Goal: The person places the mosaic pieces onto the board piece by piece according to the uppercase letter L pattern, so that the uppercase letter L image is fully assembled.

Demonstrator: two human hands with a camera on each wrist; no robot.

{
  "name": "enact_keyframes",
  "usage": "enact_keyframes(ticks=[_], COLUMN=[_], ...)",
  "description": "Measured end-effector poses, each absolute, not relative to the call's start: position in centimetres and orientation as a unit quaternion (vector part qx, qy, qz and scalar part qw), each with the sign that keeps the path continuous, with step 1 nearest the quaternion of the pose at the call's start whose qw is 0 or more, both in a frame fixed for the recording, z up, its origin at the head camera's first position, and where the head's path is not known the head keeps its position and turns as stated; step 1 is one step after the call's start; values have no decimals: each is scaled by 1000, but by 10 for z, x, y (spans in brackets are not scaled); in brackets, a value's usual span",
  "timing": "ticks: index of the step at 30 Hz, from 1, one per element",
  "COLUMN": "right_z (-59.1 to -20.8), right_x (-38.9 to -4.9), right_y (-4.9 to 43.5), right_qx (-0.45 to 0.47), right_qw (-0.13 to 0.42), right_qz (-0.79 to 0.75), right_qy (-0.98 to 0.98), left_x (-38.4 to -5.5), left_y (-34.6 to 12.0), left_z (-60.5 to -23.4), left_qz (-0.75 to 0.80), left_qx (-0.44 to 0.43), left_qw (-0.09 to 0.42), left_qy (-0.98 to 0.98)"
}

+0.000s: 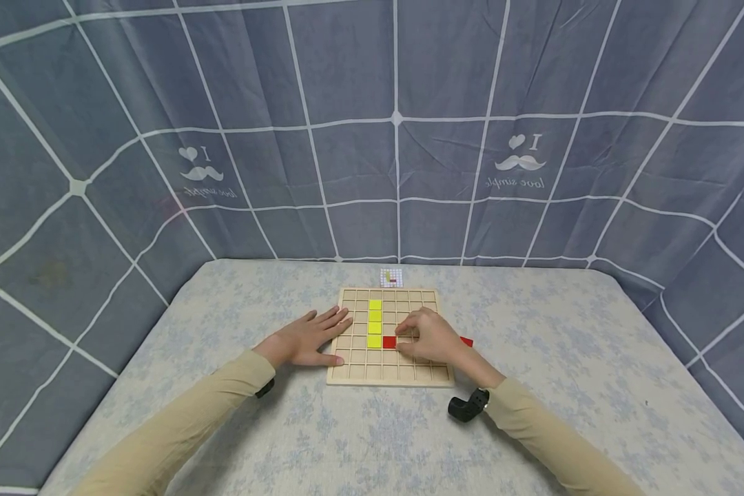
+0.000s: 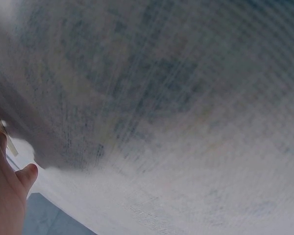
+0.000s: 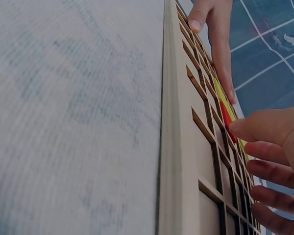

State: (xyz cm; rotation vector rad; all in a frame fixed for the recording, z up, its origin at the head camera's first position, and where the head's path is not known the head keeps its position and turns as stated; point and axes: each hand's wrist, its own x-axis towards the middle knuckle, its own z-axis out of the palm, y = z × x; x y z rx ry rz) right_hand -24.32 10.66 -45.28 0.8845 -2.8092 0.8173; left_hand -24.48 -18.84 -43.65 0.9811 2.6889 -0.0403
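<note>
A wooden grid board (image 1: 372,375) lies on the table. Several yellow tiles (image 1: 375,317) form a column in it, and a red tile (image 1: 389,342) sits just right of the lowest one. My right hand (image 1: 430,335) is over the board, curled thumb and forefinger pinching at the red tile's right side; in the right wrist view the thumb meets the red tile (image 3: 226,117). My left hand (image 1: 313,337) rests with spread fingers on the board's left edge. The left wrist view catches only part of the left hand (image 2: 7,191).
More red (image 1: 467,342) shows behind the right wrist, past the board's right side. A small printed grid card (image 1: 391,277) lies beyond the board's far edge. A pale floral cloth (image 1: 533,317) covers the table, and a blue-grey curtain (image 1: 359,165) hangs around it.
</note>
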Motion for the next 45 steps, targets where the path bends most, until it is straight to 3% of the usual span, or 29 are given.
enact_keyframes(ticks=[21, 45], right_z=[-436, -454], right_x=[-237, -226], right_y=[162, 225], right_qx=[258, 231], right_qw=[89, 80], right_qz=[259, 215], right_qy=[-926, -945], left_x=[-244, -244], left_y=[-188, -188], left_z=[-439, -436], left_qz=[-18, -15], left_qx=[340, 338], left_qw=[142, 136], left_qy=[930, 931])
